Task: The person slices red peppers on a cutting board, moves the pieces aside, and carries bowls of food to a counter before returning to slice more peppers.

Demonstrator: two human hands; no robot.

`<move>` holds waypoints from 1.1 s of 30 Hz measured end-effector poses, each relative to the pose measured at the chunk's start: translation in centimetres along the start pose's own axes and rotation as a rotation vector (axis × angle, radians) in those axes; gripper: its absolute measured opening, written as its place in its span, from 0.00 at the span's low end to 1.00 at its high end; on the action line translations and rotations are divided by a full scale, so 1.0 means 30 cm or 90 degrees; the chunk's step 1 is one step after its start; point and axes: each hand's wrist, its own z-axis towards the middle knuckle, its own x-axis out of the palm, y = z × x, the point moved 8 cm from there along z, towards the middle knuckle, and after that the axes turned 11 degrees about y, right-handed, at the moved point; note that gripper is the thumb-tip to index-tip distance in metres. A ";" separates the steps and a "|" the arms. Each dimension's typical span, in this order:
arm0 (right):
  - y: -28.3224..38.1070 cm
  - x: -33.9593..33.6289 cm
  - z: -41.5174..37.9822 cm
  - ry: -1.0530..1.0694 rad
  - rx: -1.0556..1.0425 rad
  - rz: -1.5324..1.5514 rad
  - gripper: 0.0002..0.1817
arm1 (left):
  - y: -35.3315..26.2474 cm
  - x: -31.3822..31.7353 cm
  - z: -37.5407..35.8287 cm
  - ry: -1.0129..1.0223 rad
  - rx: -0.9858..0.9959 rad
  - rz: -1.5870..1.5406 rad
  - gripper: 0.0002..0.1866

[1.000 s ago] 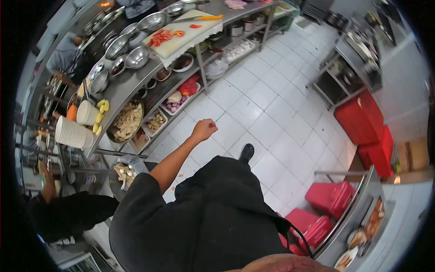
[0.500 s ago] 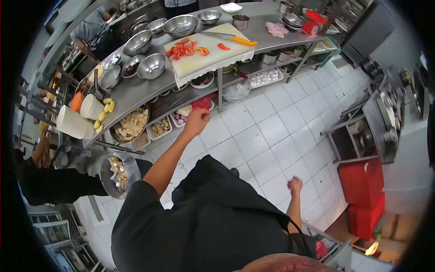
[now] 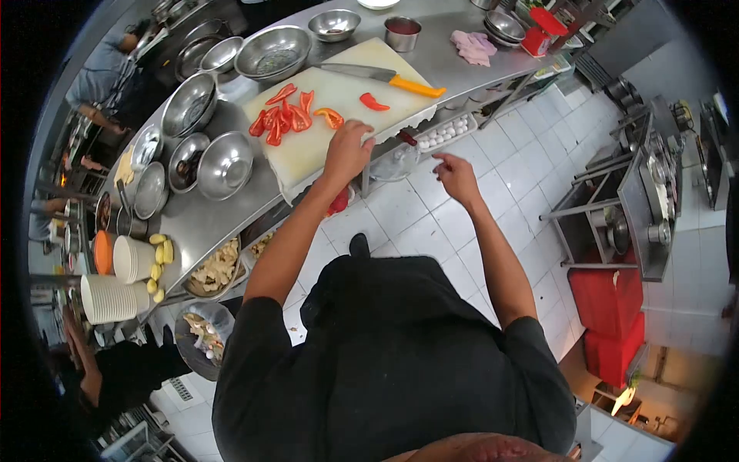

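A white cutting board (image 3: 323, 146) lies on the steel counter (image 3: 208, 215) with red pepper strips (image 3: 281, 119) on its left part and one strip (image 3: 373, 102) near a knife with an orange handle (image 3: 385, 75). My left hand (image 3: 346, 150) rests on the board's near edge, fingers curled loosely, holding nothing I can see. My right hand (image 3: 456, 175) hovers over the floor just off the counter's edge, fingers apart and empty.
Several steel bowls (image 3: 223, 162) crowd the counter left of the board. White bowl stacks (image 3: 115, 296) and yellow pieces (image 3: 158, 262) sit further left. A tray of eggs (image 3: 443, 132) is on the lower shelf. Other people work at the left. Red crates (image 3: 612, 308) stand on the tiled floor.
I have turned and stepped to the counter. My left hand rose from the lower shelf area to the board's edge. My right hand swung up from my side toward the counter.
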 end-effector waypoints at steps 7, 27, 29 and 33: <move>0.165 -0.104 0.283 -0.061 -0.084 -0.174 0.18 | 0.100 0.121 0.317 0.140 0.162 0.178 0.21; 0.193 -0.053 0.879 0.247 -0.326 -0.312 0.28 | 0.336 0.206 0.419 0.058 -0.335 -0.271 0.14; 0.198 -0.054 0.898 0.258 -0.334 -0.313 0.28 | 0.431 0.209 0.406 -0.045 -0.389 -0.354 0.17; 0.209 -0.090 0.861 0.315 -0.234 -0.357 0.28 | 0.437 0.128 0.360 -0.083 -0.468 -0.113 0.20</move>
